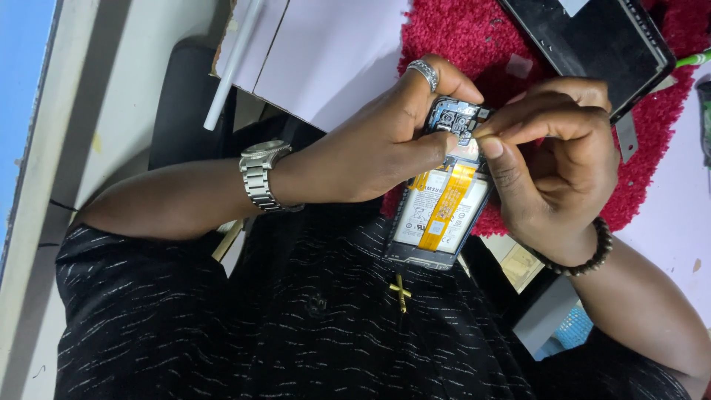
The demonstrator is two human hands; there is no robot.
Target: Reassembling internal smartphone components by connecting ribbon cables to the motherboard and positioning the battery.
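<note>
Head view: the phone (442,200) is held upright against the chest, back cover already off, battery and orange flex cable (446,204) exposed. The left hand (370,144) grips its upper edge beside the camera module. The right hand (552,159) pinches closed at the top board; whatever it holds is too small to tell. Work there seems unfinished. A screen panel (585,41) lies on the red mat (444,30) just behind, so room is tight.

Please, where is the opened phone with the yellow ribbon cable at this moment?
In the head view, the opened phone is near the centre, held between the left hand and the right hand, at the edge of the red mat.
</note>
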